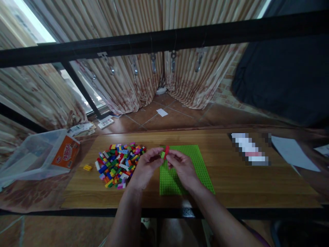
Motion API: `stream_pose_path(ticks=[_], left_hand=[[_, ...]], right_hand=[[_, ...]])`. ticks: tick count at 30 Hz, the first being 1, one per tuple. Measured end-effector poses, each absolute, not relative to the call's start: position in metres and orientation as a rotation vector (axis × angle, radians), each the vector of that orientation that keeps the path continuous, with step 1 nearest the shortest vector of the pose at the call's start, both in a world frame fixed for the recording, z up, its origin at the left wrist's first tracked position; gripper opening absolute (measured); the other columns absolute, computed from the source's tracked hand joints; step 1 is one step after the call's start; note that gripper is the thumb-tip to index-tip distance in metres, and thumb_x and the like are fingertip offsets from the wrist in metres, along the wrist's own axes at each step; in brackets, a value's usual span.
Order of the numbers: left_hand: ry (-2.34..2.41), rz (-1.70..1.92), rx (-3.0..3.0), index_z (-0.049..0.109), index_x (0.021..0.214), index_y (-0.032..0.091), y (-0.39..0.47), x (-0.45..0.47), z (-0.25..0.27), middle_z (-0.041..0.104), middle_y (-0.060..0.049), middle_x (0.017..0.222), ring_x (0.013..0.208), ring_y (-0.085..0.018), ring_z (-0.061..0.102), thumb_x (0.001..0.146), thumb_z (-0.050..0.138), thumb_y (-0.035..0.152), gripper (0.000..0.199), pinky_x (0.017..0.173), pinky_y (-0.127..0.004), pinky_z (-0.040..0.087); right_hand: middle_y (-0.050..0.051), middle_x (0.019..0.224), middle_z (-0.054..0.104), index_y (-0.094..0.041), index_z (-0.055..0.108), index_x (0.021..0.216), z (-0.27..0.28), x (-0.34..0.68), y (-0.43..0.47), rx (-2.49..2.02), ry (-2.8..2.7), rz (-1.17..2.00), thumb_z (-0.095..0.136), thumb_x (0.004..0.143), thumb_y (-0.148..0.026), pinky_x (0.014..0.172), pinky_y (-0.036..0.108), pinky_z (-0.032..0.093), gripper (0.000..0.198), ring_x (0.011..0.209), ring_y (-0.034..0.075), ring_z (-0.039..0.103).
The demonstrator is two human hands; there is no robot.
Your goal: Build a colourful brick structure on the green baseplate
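Note:
Above the left part of a green baseplate (203, 171), my two hands meet at fingertip height. My left hand (147, 164) pinches a light green brick (162, 155). Against it, a red brick (167, 149) is gripped by the fingers of my right hand (182, 166). The two bricks touch; whether they are locked together I cannot tell. To the left of my left hand lies a loose heap of mixed-colour toy bricks (117, 164) on the wooden table.
A yellow brick (87, 167) lies apart, left of the heap. Beyond the table's left end is a clear plastic bin (38, 157) with an orange label. A blurred-out object (249, 149) and white paper (295, 152) are at right. A dark rail (154, 41) with hooks crosses behind.

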State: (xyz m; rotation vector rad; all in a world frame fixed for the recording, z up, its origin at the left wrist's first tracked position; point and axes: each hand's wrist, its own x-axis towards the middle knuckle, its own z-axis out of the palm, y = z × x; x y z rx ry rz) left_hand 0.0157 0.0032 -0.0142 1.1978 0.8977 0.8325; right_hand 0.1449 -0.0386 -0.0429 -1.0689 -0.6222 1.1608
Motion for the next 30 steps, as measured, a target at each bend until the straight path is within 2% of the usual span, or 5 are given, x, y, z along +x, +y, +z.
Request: stream_pose_path(ticks=[7, 13, 21, 25, 30], left_hand=[[0.87, 0.766, 1.257, 0.07, 0.089, 0.013, 0.002, 0.023, -0.018, 0.067, -0.003, 0.077, 0.07, -0.013, 0.058, 0.075, 0.068, 0.034, 0.025, 0.066, -0.024, 0.045], [0.921, 0.808, 1.104, 0.07, 0.078, 0.012, -0.002, 0.028, -0.02, 0.066, -0.003, 0.068, 0.064, -0.011, 0.059, 0.069, 0.073, 0.033, 0.023, 0.063, -0.023, 0.044], [0.866, 0.78, 0.837, 0.072, 0.082, 0.011, 0.0, 0.023, -0.014, 0.07, -0.005, 0.073, 0.066, -0.012, 0.064, 0.057, 0.084, 0.028, 0.032, 0.066, -0.023, 0.05], [0.849, 0.747, 0.921, 0.072, 0.087, 0.012, -0.002, 0.022, -0.013, 0.071, -0.006, 0.078, 0.07, -0.013, 0.064, 0.065, 0.079, 0.029, 0.029, 0.068, -0.024, 0.049], [0.891, 0.75, 1.205, 0.072, 0.083, 0.013, -0.002, 0.026, -0.017, 0.068, -0.002, 0.074, 0.066, -0.011, 0.058, 0.072, 0.072, 0.028, 0.018, 0.063, -0.021, 0.043]], right_hand=[[0.0, 0.07, 0.066, -0.022, 0.072, 0.089, -0.049, 0.146, -0.039, -1.114, -0.724, 1.098, 0.075, 0.068, -0.039, 0.055, 0.025, 0.047, 0.027, 0.058, 0.011, 0.057], [0.001, 0.065, 0.069, -0.02, 0.074, 0.082, -0.05, 0.148, -0.039, -1.118, -0.759, 1.105, 0.077, 0.066, -0.037, 0.056, 0.027, 0.048, 0.023, 0.055, 0.011, 0.057], [0.0, 0.067, 0.068, -0.02, 0.074, 0.084, -0.042, 0.156, -0.04, -0.971, -0.503, 1.348, 0.08, 0.064, -0.038, 0.061, 0.026, 0.048, 0.027, 0.057, 0.01, 0.057], [-0.001, 0.069, 0.066, -0.019, 0.073, 0.083, -0.039, 0.158, -0.039, -0.916, -0.408, 1.464, 0.077, 0.067, -0.038, 0.056, 0.021, 0.043, 0.025, 0.059, 0.008, 0.056], [-0.002, 0.064, 0.061, -0.019, 0.071, 0.081, -0.038, 0.156, -0.04, -0.972, -0.443, 1.398, 0.073, 0.069, -0.05, 0.047, 0.021, 0.033, 0.033, 0.055, 0.008, 0.05]])
